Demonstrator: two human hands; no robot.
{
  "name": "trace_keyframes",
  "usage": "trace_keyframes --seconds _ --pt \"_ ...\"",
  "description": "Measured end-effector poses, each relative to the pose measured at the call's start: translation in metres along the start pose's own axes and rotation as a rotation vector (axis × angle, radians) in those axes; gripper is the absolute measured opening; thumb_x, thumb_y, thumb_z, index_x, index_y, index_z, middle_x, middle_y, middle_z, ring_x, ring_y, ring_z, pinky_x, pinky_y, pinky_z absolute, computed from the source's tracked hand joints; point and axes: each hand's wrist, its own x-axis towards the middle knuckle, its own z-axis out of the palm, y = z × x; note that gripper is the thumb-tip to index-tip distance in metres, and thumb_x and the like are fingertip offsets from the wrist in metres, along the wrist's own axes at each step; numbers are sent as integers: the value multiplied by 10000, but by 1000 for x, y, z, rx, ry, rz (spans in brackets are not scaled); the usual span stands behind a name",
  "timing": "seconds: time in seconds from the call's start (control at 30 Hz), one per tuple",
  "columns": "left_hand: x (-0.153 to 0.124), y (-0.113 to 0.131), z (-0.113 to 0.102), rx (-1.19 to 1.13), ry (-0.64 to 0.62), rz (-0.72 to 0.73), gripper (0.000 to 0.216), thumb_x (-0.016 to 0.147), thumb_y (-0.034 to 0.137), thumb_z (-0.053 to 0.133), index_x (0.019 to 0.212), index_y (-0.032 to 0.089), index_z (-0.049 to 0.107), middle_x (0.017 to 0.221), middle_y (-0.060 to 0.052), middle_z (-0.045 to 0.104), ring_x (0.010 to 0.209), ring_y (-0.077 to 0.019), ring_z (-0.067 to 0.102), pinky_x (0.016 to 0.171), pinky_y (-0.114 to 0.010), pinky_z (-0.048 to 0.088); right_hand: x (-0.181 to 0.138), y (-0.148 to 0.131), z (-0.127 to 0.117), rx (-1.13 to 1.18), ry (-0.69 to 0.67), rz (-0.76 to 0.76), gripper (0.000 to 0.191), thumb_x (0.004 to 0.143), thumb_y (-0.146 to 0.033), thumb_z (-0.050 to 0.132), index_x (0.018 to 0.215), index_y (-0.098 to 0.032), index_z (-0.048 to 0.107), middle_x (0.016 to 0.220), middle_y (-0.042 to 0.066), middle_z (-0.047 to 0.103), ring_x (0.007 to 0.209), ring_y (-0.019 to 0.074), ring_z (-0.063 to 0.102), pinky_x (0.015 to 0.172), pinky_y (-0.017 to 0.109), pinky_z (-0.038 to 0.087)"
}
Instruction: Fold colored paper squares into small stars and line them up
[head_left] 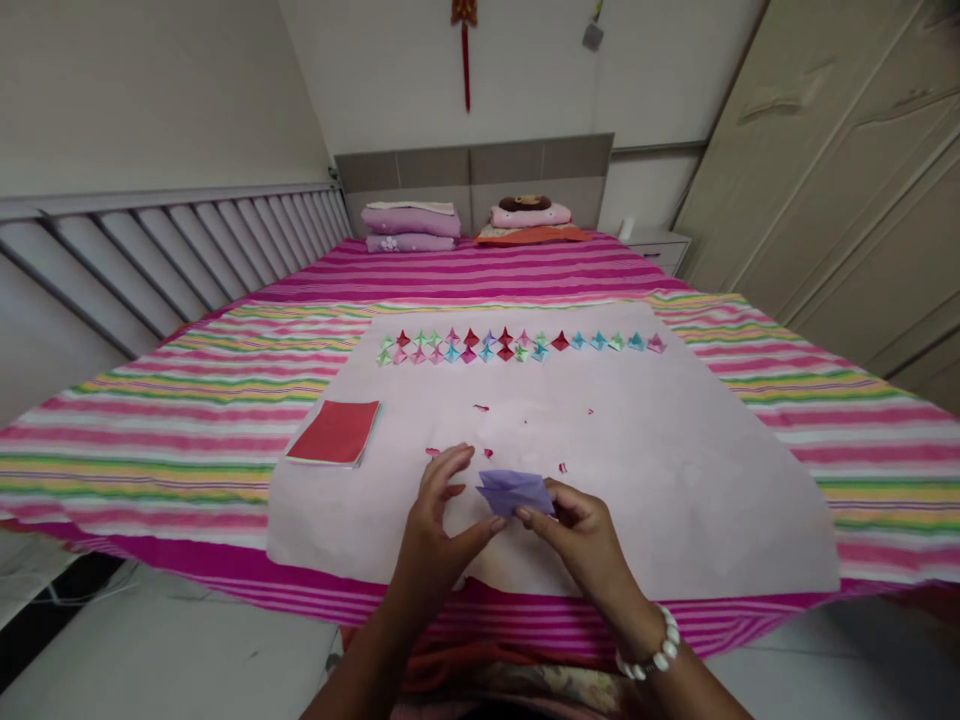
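A folded piece of purple origami paper (pixel 517 492) is pinched at its right side by my right hand (pixel 581 525), which has a bracelet of white beads at the wrist. Its layers part at the left end. My left hand (pixel 442 515) is open to the left of the paper, fingers raised and curved, with the thumb tip at or very near the paper's lower edge. To the left lies a stack of square paper (pixel 335 432) with a red sheet on top. Small folded paper pieces (pixel 470 340) in several colours stand in two rows farther back.
A large white sheet (pixel 675 480) covers part of the striped bedspread (pixel 862 450). Small red scraps (pixel 481 407) are scattered on it. Folded bedding (pixel 412 222) is stacked by the headboard (pixel 427 170). A railing (pixel 187 240) runs along the left, a wardrobe (pixel 825 170) along the right.
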Motion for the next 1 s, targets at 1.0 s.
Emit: trace_keyframes --seconds 1.0 --pt "7 20 -5 -84 -326 61 293 743 -28 584 790 225 723 1115 -42 667 1033 -175 620 875 -280 475 -4 -9 -1 -3 -19 -38 16 689 -178 722 691 -188 709 685 15 667 659 158 599 615 252 468"
